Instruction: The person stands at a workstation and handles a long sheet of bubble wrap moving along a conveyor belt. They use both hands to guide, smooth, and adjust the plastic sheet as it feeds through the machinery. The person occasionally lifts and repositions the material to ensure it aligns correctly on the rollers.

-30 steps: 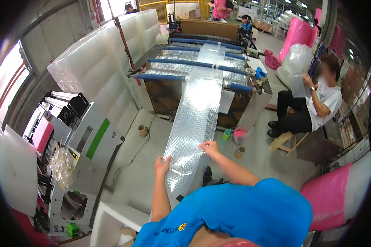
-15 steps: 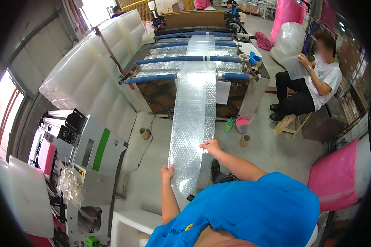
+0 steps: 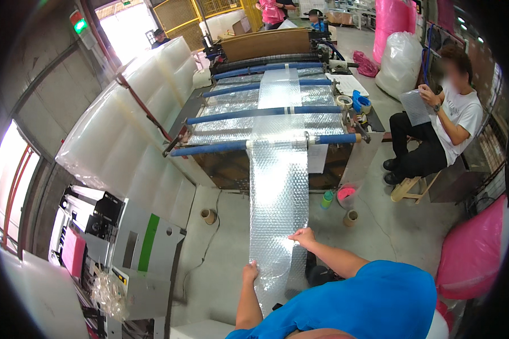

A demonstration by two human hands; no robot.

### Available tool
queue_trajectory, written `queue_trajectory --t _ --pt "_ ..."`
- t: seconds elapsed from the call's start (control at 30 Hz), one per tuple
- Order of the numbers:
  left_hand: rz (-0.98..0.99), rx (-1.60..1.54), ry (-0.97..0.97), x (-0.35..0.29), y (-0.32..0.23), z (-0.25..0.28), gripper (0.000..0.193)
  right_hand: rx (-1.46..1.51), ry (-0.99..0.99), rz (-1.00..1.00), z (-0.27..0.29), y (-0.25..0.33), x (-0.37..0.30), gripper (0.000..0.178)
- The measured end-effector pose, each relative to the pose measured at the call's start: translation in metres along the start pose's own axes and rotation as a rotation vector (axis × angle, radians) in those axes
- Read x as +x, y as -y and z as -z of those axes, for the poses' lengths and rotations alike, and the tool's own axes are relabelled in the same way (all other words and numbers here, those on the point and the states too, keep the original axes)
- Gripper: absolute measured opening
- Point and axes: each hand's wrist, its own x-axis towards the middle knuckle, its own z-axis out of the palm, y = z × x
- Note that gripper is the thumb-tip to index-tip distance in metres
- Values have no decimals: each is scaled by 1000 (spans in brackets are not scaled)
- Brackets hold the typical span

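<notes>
A long strip of clear bubble wrap (image 3: 277, 192) hangs from the front blue roller (image 3: 209, 148) of a machine and runs down toward my body. Pinched at its left edge is my left hand (image 3: 250, 272), fingers closed on the film. A little higher, my right hand (image 3: 303, 237) pinches the strip with thumb and fingers near its right side. The strip's lower end is hidden behind my blue shirt. Further back, the film passes over several blue rollers and lies on silvery sheet.
On the right, a seated person (image 3: 449, 116) holds a small bubble wrap piece (image 3: 416, 108). Wrapped white rolls (image 3: 136, 113) line the left, above a grey machine with a green stripe (image 3: 149, 243). Cardboard cores (image 3: 208, 216), a green bottle (image 3: 327, 199) and a pink-filled bag (image 3: 346, 195) stand on the floor.
My view has tilted up, so the machine and both hands sit lower in the picture. Both hands keep their pinch on the bubble wrap.
</notes>
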Motion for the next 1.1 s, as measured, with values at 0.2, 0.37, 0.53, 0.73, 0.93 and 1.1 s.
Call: queue_trajectory --t 0.2,0.37,0.53,0.73,0.93,1.1 --pt "14 5 -5 61 -48 -15 50 -15 -35 176 18 37 57 25" --pt "5 14 -57 78 -121 -9 50 29 -82 200 39 65 99 26" --pt "15 21 -132 84 -167 16 52 41 -119 270 52 113 118 25" --pt "-56 -11 -313 69 -158 29 57 53 -197 394 47 118 114 25" --pt "-116 -180 -286 35 -131 45 60 333 -15 243 46 102 85 30" --pt "-60 -95 -225 -7 -58 29 67 295 138 94 15 35 12 34"
